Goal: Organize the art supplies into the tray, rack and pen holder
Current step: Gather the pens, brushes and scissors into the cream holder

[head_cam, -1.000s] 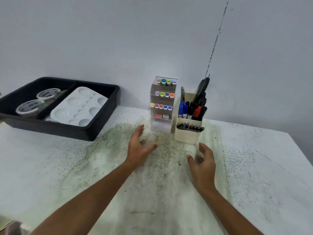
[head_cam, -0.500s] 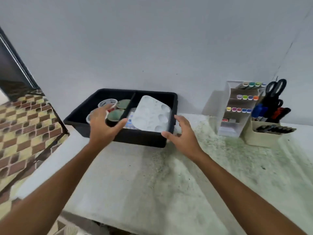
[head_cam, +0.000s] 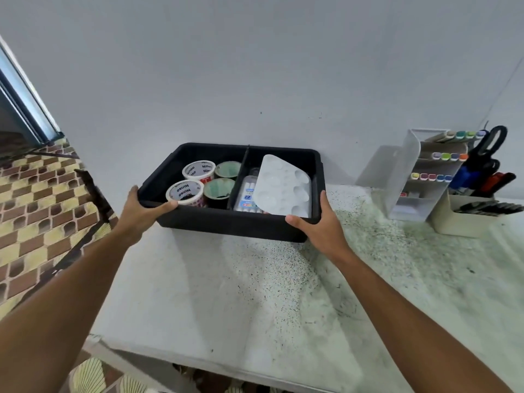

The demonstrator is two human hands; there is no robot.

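- Right now, head view: black tray [head_cam: 235,226] sits on the pale speckled desk [head_cam: 283,293], near its left-back part, close to the wall.
- Left hand [head_cam: 141,212] grips tray's near-left corner, thumb hooked over the rim, fingers wrapping the outside.
- Right hand [head_cam: 319,222] grips near-right corner, thumb over the front rim, fingers up along the right side wall.
- Tray has a divider. Left compartment: two white-lidded paint tubs [head_cam: 185,191] w/ printed lids, plus two green-topped tubs [head_cam: 219,189] beside them.
- Right compartment: white palette [head_cam: 282,187] w/ round wells lies tilted, leaning on the back wall, over a flat pack of supplies [head_cam: 247,194]; pack partly hidden.
- Right of tray, well apart: clear marker rack [head_cam: 408,177], rows of coloured marker caps [head_cam: 448,156] showing.
- Just beside rack, at frame's right edge: cream pen holder [head_cam: 465,222] w/ black scissors [head_cam: 490,143], blue, red & black pens standing in it, dark pens in its front slot.
- Left of desk: patterned tile floor [head_cam: 34,211].
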